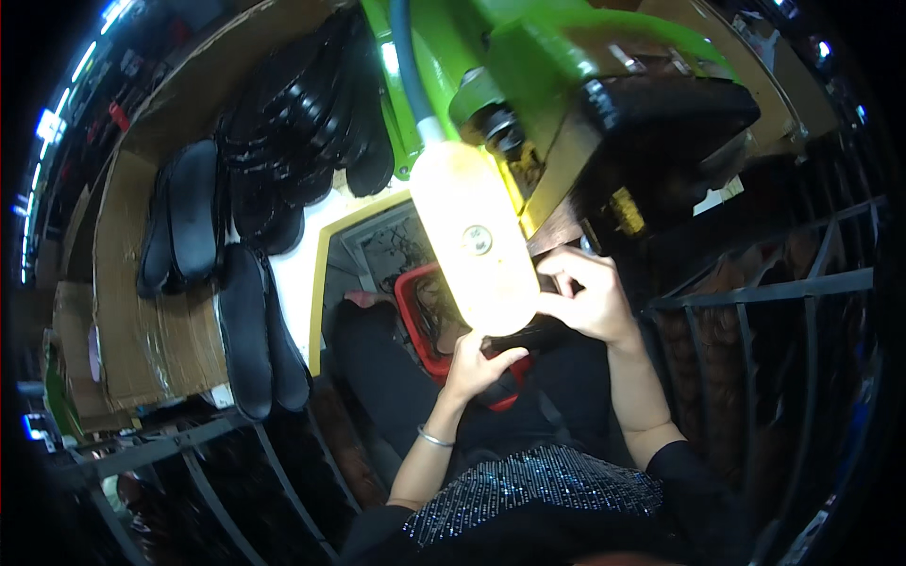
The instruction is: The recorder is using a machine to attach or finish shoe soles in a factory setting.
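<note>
A lit oval lamp [472,255] on a grey flexible neck hangs over the middle and covers the space between my hands. My left hand [477,368] is at the lamp's lower end, thumb stretched to the right; its other fingers are mostly hidden. Beside the lamp's right edge is my right hand [585,294], its fingers bent and closed toward the thumb. The lamp hides their tips and anything in them. Just beyond, the green machine [557,57] has a dark, worn housing [651,132] on its right side.
At the left, a cardboard box [132,321] holds several black shoe soles [195,212]; other soles [247,330] lean at its near edge. Below the lamp, a red basket [412,311] stands in front of my legs. Metal racks [764,290] flank me, the right one holding brown pieces.
</note>
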A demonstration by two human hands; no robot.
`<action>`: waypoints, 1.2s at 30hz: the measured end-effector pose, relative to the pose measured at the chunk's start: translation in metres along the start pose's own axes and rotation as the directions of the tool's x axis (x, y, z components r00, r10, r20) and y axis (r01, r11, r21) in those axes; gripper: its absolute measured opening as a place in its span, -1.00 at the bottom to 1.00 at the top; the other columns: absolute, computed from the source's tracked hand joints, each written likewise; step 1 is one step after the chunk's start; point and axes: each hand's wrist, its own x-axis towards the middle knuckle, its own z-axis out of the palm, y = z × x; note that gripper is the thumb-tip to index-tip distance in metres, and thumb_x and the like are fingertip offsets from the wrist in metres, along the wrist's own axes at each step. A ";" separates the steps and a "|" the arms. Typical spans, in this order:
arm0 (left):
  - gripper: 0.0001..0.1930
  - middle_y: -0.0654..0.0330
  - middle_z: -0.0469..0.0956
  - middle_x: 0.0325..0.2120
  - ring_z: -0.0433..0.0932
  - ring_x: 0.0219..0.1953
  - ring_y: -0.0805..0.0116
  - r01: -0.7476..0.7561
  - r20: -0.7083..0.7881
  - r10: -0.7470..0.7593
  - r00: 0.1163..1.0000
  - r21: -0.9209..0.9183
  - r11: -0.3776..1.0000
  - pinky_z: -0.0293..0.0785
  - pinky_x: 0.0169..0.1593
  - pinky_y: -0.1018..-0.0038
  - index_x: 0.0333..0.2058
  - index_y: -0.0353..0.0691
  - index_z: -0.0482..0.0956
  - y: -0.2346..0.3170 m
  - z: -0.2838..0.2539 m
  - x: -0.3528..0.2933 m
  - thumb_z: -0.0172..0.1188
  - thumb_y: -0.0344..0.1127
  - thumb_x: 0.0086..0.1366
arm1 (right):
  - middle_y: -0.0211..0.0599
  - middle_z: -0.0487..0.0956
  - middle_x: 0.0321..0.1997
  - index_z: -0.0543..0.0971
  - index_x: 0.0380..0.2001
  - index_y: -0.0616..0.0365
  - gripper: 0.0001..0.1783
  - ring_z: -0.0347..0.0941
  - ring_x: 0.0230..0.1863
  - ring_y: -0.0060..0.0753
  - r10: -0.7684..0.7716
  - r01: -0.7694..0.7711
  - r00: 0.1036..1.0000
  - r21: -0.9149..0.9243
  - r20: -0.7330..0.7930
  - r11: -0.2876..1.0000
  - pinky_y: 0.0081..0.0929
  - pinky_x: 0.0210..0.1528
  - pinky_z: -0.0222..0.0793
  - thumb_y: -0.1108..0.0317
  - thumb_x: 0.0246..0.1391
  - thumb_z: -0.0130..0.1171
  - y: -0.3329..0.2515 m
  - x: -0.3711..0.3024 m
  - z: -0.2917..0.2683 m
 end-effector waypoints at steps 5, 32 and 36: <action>-0.50 0.03 0.51 -0.14 0.47 -0.04 0.07 -0.225 -0.233 0.657 0.717 0.815 0.534 0.30 0.13 0.24 -0.10 -0.34 0.50 0.110 -0.068 -0.017 0.39 -0.46 -0.09 | -0.26 0.56 -0.49 0.53 -0.46 0.22 -0.65 0.47 -0.53 -0.37 -0.326 0.256 0.934 -0.365 -0.145 0.895 -0.53 -0.51 0.37 0.33 -0.34 0.45 -0.027 -0.007 -0.095; -0.51 0.08 0.55 -0.47 0.49 -0.48 0.16 -0.349 -0.016 0.833 0.552 0.904 0.248 0.44 -0.31 0.21 -0.42 -0.30 0.56 0.154 -0.084 -0.085 0.49 -0.03 -0.20 | -0.16 -0.04 0.41 0.03 0.32 0.06 0.17 -0.13 0.41 -0.15 0.083 -0.120 0.989 0.328 0.123 0.937 -0.22 0.33 0.01 0.19 -0.36 0.49 0.071 -0.073 0.058; -0.55 0.21 0.50 -0.58 0.47 -0.58 0.29 -0.520 -0.314 0.647 0.695 0.402 0.754 0.46 -0.38 0.36 -0.52 -0.30 0.51 0.144 -0.024 -0.045 0.57 -0.19 -0.30 | -0.14 0.20 0.30 0.20 0.25 0.11 0.06 0.15 0.30 -0.25 0.122 -0.162 0.986 0.470 0.116 0.868 -0.35 0.19 0.21 0.45 -0.42 0.50 0.092 -0.093 0.056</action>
